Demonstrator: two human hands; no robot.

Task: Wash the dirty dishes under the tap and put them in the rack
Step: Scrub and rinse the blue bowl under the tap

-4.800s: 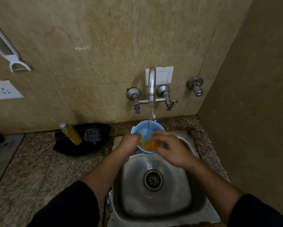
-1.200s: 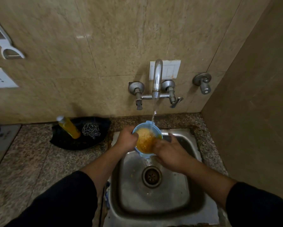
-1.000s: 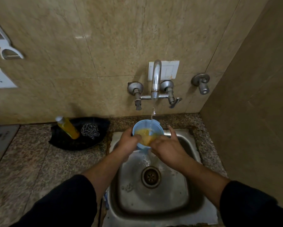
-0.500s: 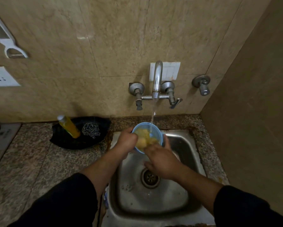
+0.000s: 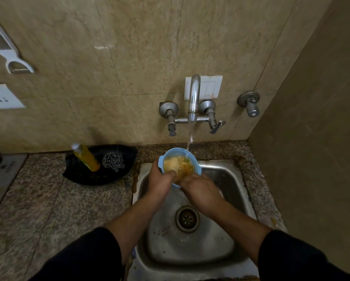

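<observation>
Over the steel sink (image 5: pixel 228 180), below the running tap (image 5: pixel 194 94), the blue bowl (image 5: pixel 176 151) was held above the basin's rear part. It was full of cloudy yellow-orange water, and the stream fell on its far rim. Progress was judged early: the bowl was not yet clean, and no rack or washed dish was in view, so emptying, rinsing and racking remained. The left hand (image 5: pixel 160 183) gripped the bowl's left wall, thumb at the near rim. The right hand (image 5: pixel 200 192) lay against the near-right rim, its fingers reaching into the water. Whether these were curled or straight could not be told.
</observation>
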